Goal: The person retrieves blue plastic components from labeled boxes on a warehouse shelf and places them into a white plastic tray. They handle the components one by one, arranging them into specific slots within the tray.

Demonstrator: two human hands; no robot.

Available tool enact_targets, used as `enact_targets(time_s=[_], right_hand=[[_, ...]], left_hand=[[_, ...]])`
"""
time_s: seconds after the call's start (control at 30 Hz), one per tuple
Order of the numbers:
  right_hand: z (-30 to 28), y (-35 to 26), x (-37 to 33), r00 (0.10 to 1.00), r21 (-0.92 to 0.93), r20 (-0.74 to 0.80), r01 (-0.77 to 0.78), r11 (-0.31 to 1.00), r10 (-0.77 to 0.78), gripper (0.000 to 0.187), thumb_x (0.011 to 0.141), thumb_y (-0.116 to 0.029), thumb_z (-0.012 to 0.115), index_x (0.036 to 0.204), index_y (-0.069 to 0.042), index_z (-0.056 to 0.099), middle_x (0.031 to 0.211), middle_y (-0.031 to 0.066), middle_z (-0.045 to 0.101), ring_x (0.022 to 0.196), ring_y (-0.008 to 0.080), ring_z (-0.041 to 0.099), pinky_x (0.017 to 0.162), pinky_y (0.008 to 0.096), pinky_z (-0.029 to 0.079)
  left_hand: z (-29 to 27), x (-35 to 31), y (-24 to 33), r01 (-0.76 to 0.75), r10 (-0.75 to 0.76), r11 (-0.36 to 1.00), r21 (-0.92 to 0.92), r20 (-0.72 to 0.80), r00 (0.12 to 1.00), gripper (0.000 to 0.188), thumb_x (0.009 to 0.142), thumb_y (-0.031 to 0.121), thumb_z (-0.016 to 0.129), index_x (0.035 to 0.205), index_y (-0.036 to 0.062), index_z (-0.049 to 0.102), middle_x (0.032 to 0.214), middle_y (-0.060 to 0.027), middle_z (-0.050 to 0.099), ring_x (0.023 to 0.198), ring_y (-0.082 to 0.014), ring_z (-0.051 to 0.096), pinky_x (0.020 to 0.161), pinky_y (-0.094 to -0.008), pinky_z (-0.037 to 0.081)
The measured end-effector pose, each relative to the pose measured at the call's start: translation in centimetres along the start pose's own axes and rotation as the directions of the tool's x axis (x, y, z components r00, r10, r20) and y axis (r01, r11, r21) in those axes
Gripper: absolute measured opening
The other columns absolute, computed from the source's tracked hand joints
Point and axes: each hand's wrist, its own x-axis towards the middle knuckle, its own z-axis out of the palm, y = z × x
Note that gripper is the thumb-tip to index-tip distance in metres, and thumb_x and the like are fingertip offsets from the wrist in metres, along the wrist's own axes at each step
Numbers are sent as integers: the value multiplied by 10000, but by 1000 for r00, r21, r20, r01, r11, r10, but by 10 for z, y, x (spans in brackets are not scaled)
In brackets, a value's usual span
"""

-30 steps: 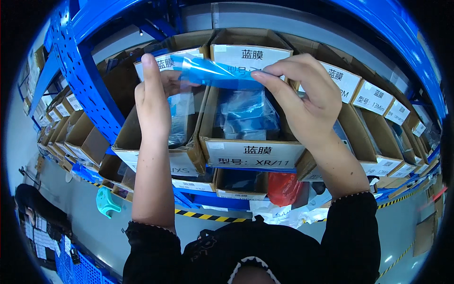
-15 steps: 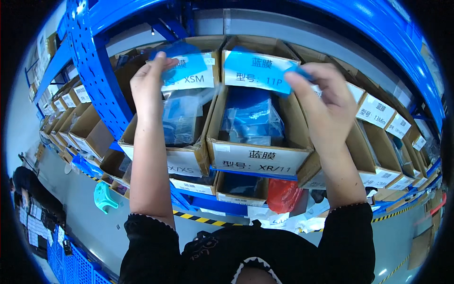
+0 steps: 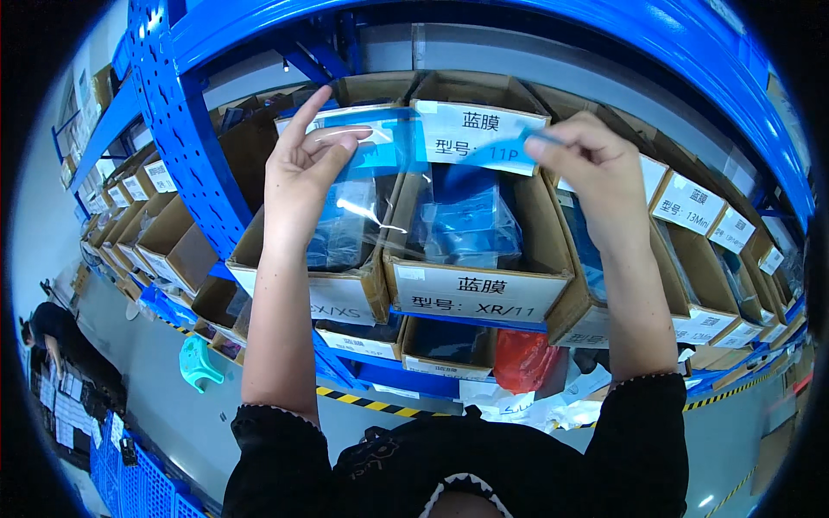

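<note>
My left hand (image 3: 304,168) pinches a thin, see-through blue film sheet (image 3: 393,142) between thumb and fingers, its index finger pointing up. The sheet spreads rightward in front of the upper boxes, and light glints off it. My right hand (image 3: 591,155) is closed on a second blue film piece (image 3: 496,154), smeared by motion, which trails left across a white label. Below the hands, a cardboard box (image 3: 406,281) holds several blue films in clear wrapping (image 3: 471,229). Beside it on the left, another cardboard box (image 3: 332,293) holds similar wrapped films (image 3: 341,233), partly behind the left hand's sheet.
Blue shelving surrounds the boxes, with a perforated upright (image 3: 177,121) at left and a beam (image 3: 553,26) overhead. More labelled boxes (image 3: 686,203) line the right. Under the shelf hangs a red bag (image 3: 522,358). A turquoise stool (image 3: 200,363) and a bending person (image 3: 73,345) are at left.
My left hand has lowered slightly and shifted right, turning its film sheet. The right hand has moved a little right, and its film now hangs narrower and blurred.
</note>
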Motion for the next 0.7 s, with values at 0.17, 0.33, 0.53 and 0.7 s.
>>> enact_targets(time_s=[0.17,0.33,0.53,0.7], right_hand=[[21,-6,4,984,160,-170,-23,987,51,183,787,-164,733,913,-36,696,775,-10,491,713,70,458,636,204,386],[44,-3,5,995,16,24,97,995,-97,746,743,-183,760,1393,-139,395,1104,114,587,1036,227,556,853,336,441],[47,2,6,959,-24,278,58,998,-49,835,769,-77,702,1463,-198,253,956,121,666,955,212,609,842,337,448],[41,2,1,970,27,242,21,999,-27,688,823,-57,648,1426,-215,358,807,74,677,698,104,585,704,260,460]], left_hand=[[13,-8,9,-21,24,999,-31,100,995,507,860,-3,604,1337,9,434,980,-143,682,948,-168,647,878,-289,486],[27,-18,15,11,5,995,-96,163,987,519,867,-7,595,1352,11,410,981,-149,680,941,-179,652,868,-292,495],[34,-22,22,74,-52,991,-111,186,981,561,874,16,598,1380,10,358,978,-159,678,948,-189,651,855,-289,501],[19,-21,19,329,-312,944,-2,312,898,577,891,184,623,1355,-44,367,959,-200,667,916,-248,667,816,-317,528]])
